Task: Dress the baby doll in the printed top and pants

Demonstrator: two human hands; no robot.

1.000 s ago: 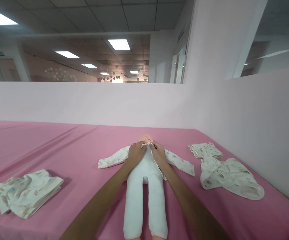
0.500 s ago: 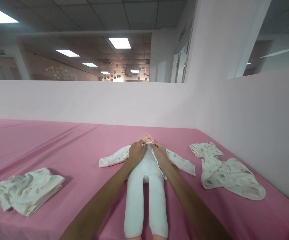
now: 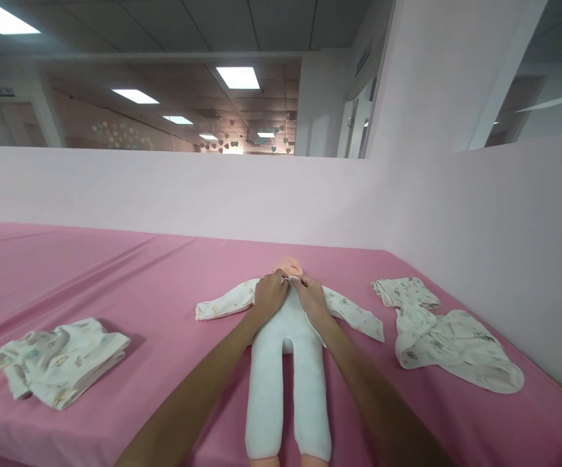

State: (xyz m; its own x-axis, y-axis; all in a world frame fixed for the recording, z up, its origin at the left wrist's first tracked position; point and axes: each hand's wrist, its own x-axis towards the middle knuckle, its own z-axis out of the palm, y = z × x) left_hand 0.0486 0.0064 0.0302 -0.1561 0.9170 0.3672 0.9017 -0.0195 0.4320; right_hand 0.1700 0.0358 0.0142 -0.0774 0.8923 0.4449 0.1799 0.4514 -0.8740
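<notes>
A baby doll (image 3: pixel 288 376) with a white cloth body lies on its back, head away from me. Its arms are in the sleeves of a white baby shirt (image 3: pixel 356 316) with a small print, spread out to both sides. At the neck, my left hand (image 3: pixel 269 295) is closed on the shirt's collar edge. My right hand (image 3: pixel 311 298) pinches the other front edge, close beside the left. The fingertips nearly meet below the doll's chin, and any fastener there is too small to make out. The white torso shows between the forearms.
A folded printed baby garment (image 3: pixel 64 360) lies at the left on the pink sheet (image 3: pixel 164 279). Two crumpled white printed pieces, a smaller cloth (image 3: pixel 406 292) and a larger garment (image 3: pixel 456 350), lie at the right. A white wall (image 3: pixel 188 194) with windows rises behind.
Both hands have drawn slightly closer together at the collar, bringing the shirt's edges nearer each other. The whole view has shifted a little; the other garments lie as before.
</notes>
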